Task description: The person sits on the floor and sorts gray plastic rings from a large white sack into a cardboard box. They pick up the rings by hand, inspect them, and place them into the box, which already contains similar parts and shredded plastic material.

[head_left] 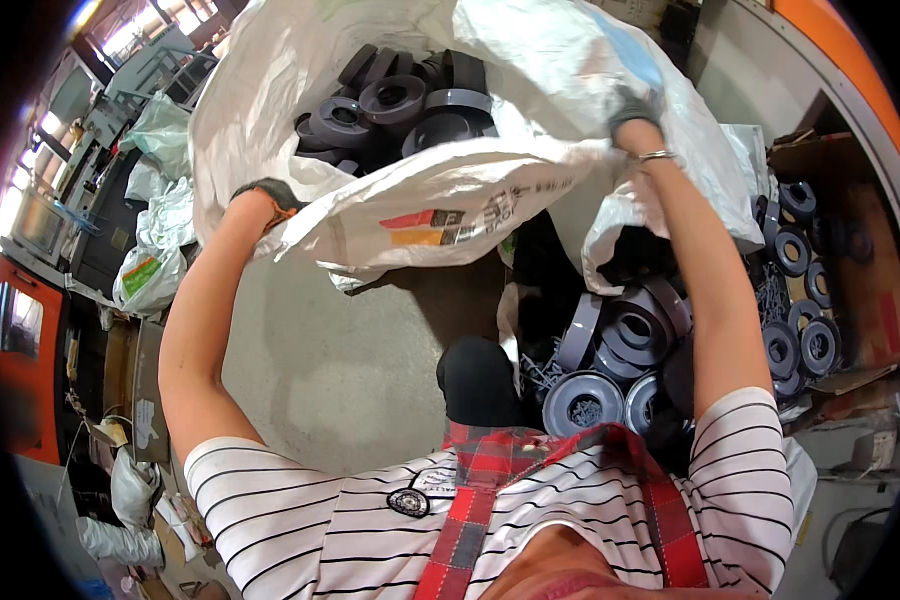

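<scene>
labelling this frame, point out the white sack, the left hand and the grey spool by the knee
white sack (440, 205), head view, on its front rim
left hand (263, 195), head view, on the gloved knuckles
grey spool (582, 402), head view, on its round face

A large white sack (440, 200) of woven plastic, slightly shiny and crinkled, holds dark grey plastic rings (400, 105) with a smooth, matt finish. The left hand (265, 195) and right hand (632, 105) wear dark knitted cloth gloves where they take their grip on the sack's rim, and a thin bright metal bangle (656, 155) sits on the right wrist. The floor (350, 360) below is bare grey concrete, dull and slightly rough.
</scene>
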The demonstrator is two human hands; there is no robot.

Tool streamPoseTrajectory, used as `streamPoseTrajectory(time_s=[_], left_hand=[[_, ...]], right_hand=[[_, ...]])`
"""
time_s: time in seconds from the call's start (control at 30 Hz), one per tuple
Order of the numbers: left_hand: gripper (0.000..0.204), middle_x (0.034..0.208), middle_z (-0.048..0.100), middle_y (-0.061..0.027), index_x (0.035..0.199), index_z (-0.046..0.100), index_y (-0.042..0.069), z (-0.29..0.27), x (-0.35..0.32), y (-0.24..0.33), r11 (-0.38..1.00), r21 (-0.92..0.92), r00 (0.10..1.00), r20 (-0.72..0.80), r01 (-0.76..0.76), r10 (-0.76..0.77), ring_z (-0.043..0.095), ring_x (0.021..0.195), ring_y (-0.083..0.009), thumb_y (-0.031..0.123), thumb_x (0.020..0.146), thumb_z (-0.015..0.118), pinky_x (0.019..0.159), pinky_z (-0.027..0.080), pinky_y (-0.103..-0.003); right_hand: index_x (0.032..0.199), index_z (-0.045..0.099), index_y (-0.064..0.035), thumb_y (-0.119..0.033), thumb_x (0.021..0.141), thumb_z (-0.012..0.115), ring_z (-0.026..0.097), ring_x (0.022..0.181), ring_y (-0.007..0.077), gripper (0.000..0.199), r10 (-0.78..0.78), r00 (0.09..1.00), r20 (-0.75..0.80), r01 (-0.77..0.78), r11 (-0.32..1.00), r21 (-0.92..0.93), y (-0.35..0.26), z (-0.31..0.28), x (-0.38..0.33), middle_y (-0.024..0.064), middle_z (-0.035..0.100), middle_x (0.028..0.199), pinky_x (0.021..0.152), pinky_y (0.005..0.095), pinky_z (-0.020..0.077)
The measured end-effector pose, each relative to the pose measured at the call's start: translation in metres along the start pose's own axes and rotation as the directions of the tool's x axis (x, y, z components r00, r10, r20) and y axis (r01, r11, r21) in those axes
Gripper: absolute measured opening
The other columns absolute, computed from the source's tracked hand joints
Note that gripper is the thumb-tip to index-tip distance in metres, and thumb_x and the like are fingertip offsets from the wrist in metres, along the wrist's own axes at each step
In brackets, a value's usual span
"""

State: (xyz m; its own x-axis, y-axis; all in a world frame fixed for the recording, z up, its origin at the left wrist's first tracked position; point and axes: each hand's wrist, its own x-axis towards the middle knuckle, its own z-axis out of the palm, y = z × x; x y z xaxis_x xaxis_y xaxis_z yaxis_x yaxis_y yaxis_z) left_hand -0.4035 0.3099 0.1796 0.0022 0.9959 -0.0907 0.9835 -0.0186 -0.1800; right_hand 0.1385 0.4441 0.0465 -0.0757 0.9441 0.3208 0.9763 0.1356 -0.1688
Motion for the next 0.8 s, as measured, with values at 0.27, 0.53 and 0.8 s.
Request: streamPoseTrajectory(time_s=[0.27, 0.53, 0.8], left_hand=[[0.066, 0.117, 0.053, -0.0226, 0.123, 0.047, 0.002, -0.063, -0.069, 0.022, 0.993, -0.115, 0.99, -0.14, -0.025, 0.009, 0.05, 0.11, -0.0343, 0.044, 0.075, 0.062, 0.094, 0.039, -0.036], [0.039, 0.108, 0.06, -0.0135, 0.111, 0.056, 0.001, -0.086, -0.203, 0.257, 0.2, -0.461, 0.443, -0.512, -0.864, 0.736, 0.056, 0.104, -0.0265, 0.002, 0.073, 0.063, 0.089, 0.043, -0.033], [0.037, 0.114, 0.052, -0.0206, 0.109, 0.054, 0.003, 0.09, -0.068, 0.444, 0.501, -0.565, 0.666, -0.121, -0.656, 0.736, 0.047, 0.108, -0.0355, 0.024, 0.078, 0.053, 0.092, 0.037, -0.04]], right_hand=[[0.102, 0.061, -0.0042, -0.026, 0.074, 0.061, 0.053, 0.052, 0.017, 0.035, 0.135, 0.99, 0.032, -0.133, 0.863, 0.487, -0.04, -0.112, -0.062, 0.0107, 0.062, 0.074, 0.052, 0.0309, 0.0466], [0.102, 0.057, -0.0034, -0.032, 0.082, 0.056, 0.062, 0.066, 0.0236, 0.035, 0.163, 0.987, 0.011, -0.156, 0.923, 0.353, 0.058, -0.157, -0.143, 0.0105, 0.062, 0.085, 0.063, 0.0333, 0.0501], [0.091, 0.057, -0.0042, -0.024, 0.079, 0.051, 0.058, 0.08, 0.033, 0.023, -0.372, 0.832, 0.413, 0.436, 0.897, -0.07, 0.074, -0.067, -0.228, 0.0181, 0.059, 0.079, 0.072, 0.0438, 0.0454]])
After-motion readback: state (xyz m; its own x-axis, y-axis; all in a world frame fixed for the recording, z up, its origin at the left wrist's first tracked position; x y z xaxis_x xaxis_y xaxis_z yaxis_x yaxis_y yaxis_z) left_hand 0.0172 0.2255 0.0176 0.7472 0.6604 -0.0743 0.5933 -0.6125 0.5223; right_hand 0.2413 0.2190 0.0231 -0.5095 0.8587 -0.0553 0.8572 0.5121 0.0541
